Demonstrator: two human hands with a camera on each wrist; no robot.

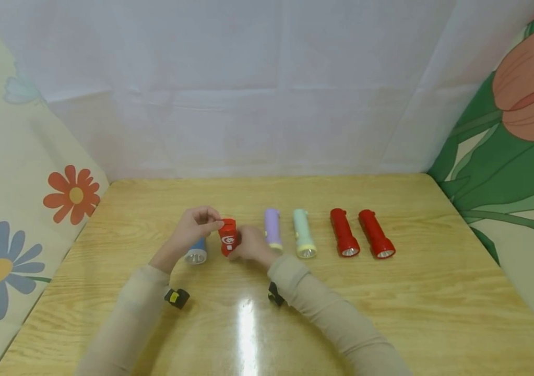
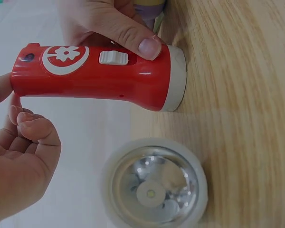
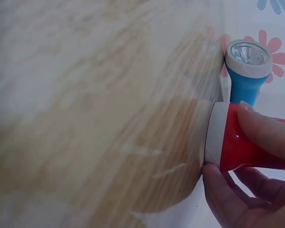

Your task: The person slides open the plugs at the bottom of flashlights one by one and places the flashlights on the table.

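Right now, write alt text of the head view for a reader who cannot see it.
A right hand grips an upright, glossy red cylindrical flashlight at a wooden table; the left hand touches its top. A blue flashlight lies left; a purple flashlight, a mint flashlight and two red flashlights lie right.

Curtained booth, white cloth backdrop (image 1: 267, 89), floral side hangings (image 1: 511, 156), wood-grain table (image 1: 440, 292)

Red flashlight (image 2: 97, 80) — white flower emblem (image 2: 65, 53) — yellowish wood-grain tabletop (image 1: 436, 271)
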